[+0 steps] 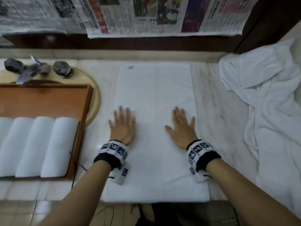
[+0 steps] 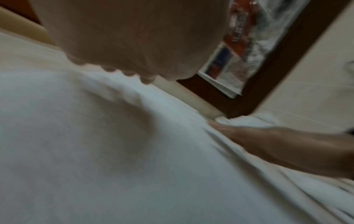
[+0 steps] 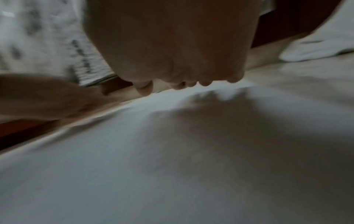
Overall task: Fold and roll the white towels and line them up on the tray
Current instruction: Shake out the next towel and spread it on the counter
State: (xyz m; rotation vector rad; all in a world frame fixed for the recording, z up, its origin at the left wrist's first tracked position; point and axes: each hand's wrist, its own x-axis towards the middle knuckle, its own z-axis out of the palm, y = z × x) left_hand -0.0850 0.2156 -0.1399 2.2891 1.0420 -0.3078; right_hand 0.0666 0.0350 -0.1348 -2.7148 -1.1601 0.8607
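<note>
A folded white towel (image 1: 154,98) lies flat and lengthwise on the marble counter, in front of me. My left hand (image 1: 123,123) rests palm down on its left side, fingers spread and straight. My right hand (image 1: 180,126) lies flat on its right side, fingers straight too. In the left wrist view the left hand (image 2: 134,45) hovers just over the towel (image 2: 95,151), and the right hand (image 2: 277,144) shows at the right. The right wrist view shows the right hand (image 3: 172,45) over the towel (image 3: 172,166). Several rolled towels (image 1: 37,145) lie side by side in the wooden tray (image 1: 48,101) at the left.
A heap of loose white towels (image 1: 267,101) covers the counter's right side. Behind the tray sit a beige basin (image 1: 94,88) and a metal faucet (image 1: 32,67). Newspapers (image 1: 130,15) hang on the wall behind. The counter's front edge runs just below the towel.
</note>
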